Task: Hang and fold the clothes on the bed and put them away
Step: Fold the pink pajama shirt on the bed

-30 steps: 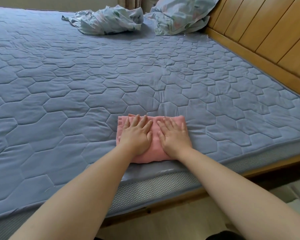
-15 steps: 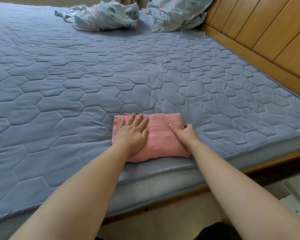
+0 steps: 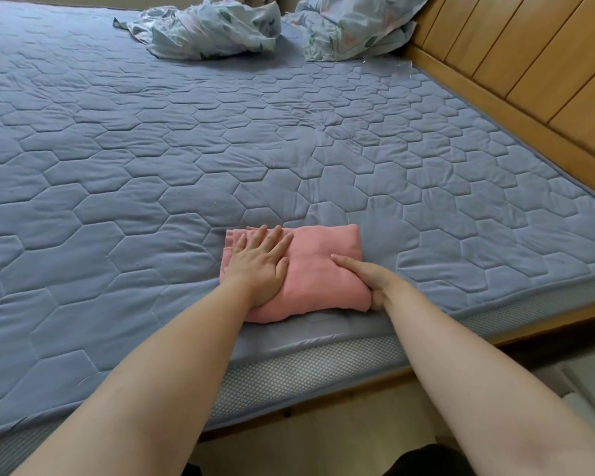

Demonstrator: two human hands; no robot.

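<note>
At the far left we see only the blue quilted bed (image 3: 117, 166), its cover stitched in hexagons and running to the near edge, where a mesh side panel shows above the wooden frame. Moving right along that near edge, our left hand (image 3: 260, 266) lies flat on the folded pink cloth (image 3: 320, 269), palm down, fingers straight and slightly spread, covering the cloth's left half with the fingertips reaching toward its far edge. The cloth itself is a compact rectangle lying on the bed close to the near edge, with layered edges showing at its left end. Our right hand (image 3: 371, 283) takes the cloth's right end: the thumb lies on top, pointing left, while the fingers curl around the near right corner and slip under it, so we cannot see their tips. Farther back, above the hands, a crumpled floral sheet (image 3: 203, 29) sits on the bed, and just beside it to the right a pillow (image 3: 354, 25) in the same print leans near the wooden headboard (image 3: 529, 63), which runs along the bed's right side.
</note>
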